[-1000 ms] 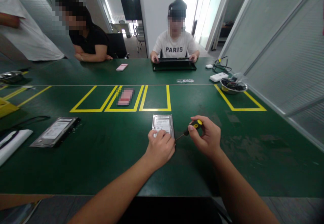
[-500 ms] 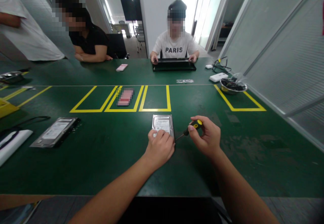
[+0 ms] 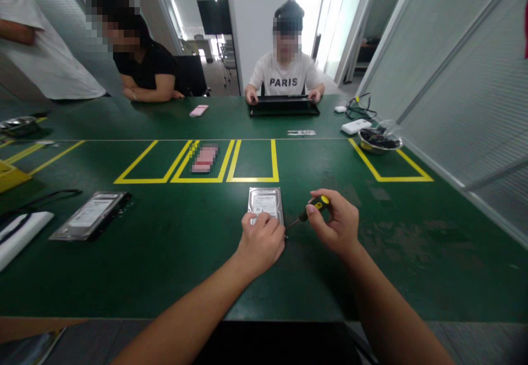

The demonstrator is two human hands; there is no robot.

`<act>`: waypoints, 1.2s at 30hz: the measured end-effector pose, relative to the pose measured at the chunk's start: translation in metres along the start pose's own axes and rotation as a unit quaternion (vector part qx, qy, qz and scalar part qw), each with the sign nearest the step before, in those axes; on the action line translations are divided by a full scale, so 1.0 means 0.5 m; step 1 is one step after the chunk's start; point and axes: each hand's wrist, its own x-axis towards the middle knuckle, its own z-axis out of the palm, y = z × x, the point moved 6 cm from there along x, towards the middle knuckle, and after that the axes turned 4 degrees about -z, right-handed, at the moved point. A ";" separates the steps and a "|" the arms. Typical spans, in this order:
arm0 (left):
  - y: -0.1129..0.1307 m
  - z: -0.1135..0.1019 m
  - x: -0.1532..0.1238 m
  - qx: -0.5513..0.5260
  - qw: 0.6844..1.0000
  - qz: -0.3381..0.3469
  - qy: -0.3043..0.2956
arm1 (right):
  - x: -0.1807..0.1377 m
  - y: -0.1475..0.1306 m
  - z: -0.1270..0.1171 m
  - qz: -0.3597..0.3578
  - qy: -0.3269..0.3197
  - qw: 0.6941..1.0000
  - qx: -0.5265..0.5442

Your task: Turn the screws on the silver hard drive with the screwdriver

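A silver hard drive [image 3: 265, 200] with a white label lies on the green table [image 3: 198, 233] in front of me. My left hand [image 3: 262, 238] is closed over its near end and holds it, hiding that part. In my right hand [image 3: 338, 219] is a screwdriver [image 3: 317, 206] with a black and yellow handle, gripped between thumb and fingers. Its thin shaft slants down to the left, and the tip is at the drive's right side edge. A tiny shiny bit, perhaps a screw, shows by the tip; I cannot tell for sure.
Another hard drive [image 3: 91, 215] lies to the left, near a white device [image 3: 25, 233] with a black cable. A metal bowl [image 3: 380, 144] of dark parts stands at the right. Across the table a person [image 3: 284, 73] holds a black panel [image 3: 284, 106]. Yellow tape [image 3: 252, 179] marks the tabletop.
Both hands, the hard drive and the screwdriver keep nearly the same place. A small shiny bit now shows beside the screwdriver's tip.
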 end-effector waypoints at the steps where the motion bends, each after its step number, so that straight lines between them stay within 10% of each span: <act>1: -0.001 0.001 0.000 -0.004 1.000 -0.001 -0.002 | 0.000 0.001 0.000 0.001 0.001 1.000 0.000; 36: 0.001 0.028 -0.008 -0.052 0.998 0.046 -0.014 | -0.018 0.027 -0.030 0.052 0.111 0.992 -0.006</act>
